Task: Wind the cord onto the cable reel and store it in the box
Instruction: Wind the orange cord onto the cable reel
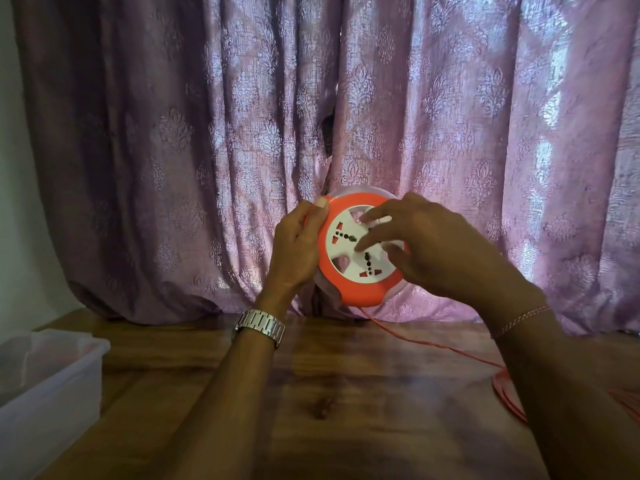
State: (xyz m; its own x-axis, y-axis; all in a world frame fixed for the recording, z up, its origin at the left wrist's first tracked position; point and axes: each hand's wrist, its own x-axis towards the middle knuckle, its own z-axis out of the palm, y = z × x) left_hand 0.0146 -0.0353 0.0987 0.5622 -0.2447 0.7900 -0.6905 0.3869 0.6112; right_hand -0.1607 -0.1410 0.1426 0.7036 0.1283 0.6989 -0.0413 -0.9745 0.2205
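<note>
At lower left a box (48,379) waits on the tabletop (311,393). Mid-frame, the reel (360,268) is clamped at its rim by the left hand (298,251); the right hand (426,244) is spread open on its face. Slack cord (433,344), trailing lower right, could snag and tangle if wound unguided.

the left hand (300,244) grips the left rim of an orange cable reel (360,249), thumb on the upper edge, holding it upright above a wooden table (329,393). the right hand (426,244) lies over the reel's white socket face with fingers spread. an orange cord (408,336) drops from the reel's bottom and trails right across the table into loose loops. a translucent plastic box (48,379) sits at the left, open. a metal watch (260,323) circles the left wrist; a pink patterned curtain (242,116) hangs behind.
</note>
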